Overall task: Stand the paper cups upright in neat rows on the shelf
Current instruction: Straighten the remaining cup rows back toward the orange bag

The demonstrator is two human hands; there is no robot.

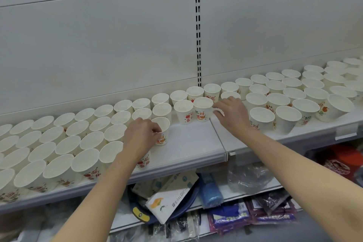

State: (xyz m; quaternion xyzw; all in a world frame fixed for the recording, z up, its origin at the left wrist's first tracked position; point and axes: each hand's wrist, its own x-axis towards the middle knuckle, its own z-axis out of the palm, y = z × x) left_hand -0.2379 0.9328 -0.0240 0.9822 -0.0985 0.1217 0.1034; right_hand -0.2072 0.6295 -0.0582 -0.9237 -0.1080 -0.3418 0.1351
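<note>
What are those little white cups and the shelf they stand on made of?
The cups look like thin paper: matte off-white inside, rolled rims, red and orange print outside. The shelf seems to be painted metal, smooth light grey with a faint sheen, and it carries a clear glossy strip, probably plastic, along its front edge.

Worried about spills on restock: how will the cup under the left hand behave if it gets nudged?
The cup looks empty and thin-walled, so probably very light and easily crushed. Its base is narrower than its rim, so a nudge from the left hand would likely tip it.
</note>
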